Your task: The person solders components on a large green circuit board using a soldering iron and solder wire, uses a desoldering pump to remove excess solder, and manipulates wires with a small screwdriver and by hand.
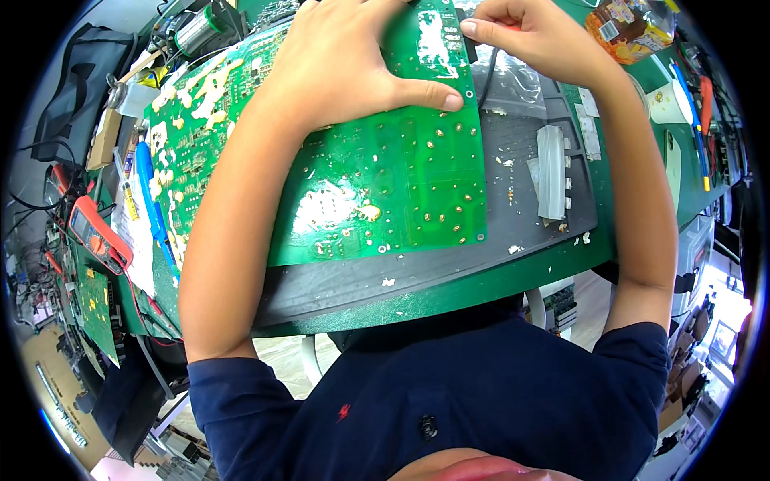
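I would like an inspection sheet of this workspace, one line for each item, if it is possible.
Surface: green table; dark mat, scattered with pale crumbs.
Things handled: green circuit board, over the mat.
Clutter: red multimeter, clear bag, white cup.
Grip: left hand spread on the board; right hand curled near its upper right edge, contents unclear.
Cables: black cable near the right hand.
Surroundings: pale floor below.

Navy short-sleeved shirt [497,393], small red chest emblem [344,412]
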### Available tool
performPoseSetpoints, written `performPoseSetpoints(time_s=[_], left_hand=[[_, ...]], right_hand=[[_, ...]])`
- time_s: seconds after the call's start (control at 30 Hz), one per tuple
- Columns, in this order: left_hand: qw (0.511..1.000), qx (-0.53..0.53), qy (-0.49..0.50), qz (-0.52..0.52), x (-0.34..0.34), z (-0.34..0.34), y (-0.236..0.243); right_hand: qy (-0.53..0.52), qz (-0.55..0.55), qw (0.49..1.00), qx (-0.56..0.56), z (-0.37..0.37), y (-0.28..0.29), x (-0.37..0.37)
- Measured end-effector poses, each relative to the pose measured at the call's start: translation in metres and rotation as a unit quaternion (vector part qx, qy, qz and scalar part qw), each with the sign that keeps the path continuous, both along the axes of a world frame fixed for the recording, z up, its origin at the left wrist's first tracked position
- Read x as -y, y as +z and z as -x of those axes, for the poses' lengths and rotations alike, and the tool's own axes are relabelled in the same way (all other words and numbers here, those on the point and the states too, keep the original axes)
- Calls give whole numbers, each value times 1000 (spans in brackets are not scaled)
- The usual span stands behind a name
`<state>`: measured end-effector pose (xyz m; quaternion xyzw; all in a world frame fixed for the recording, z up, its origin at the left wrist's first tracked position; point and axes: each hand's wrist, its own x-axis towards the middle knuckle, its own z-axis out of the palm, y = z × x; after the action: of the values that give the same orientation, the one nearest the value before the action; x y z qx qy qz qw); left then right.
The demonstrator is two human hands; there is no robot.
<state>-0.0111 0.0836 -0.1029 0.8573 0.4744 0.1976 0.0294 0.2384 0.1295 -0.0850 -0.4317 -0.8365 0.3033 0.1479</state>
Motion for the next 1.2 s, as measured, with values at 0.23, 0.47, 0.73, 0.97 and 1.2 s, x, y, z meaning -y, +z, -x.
performPoseSetpoints(time_s=[0.23, 0.47, 0.73, 0.97, 1.2], left_hand=[[999, -11, 17, 29, 1, -1, 3], [999, -13, 4, 41, 2, -3, 7], [999, -18, 10, 43, 1, -1, 4], [999, -18, 14, 40, -1, -2, 4], [1000, 12, 5, 26, -2, -1, 2]], right_hand=[[45, 9, 983, 176, 10, 37, -6], [124, -24, 966, 227, 16, 44, -19], [134, 12, 959, 251, 17, 51, -26], [52, 95, 994, 31, -11, -1, -29], [92, 66, 984, -135, -14, -42, -36]])
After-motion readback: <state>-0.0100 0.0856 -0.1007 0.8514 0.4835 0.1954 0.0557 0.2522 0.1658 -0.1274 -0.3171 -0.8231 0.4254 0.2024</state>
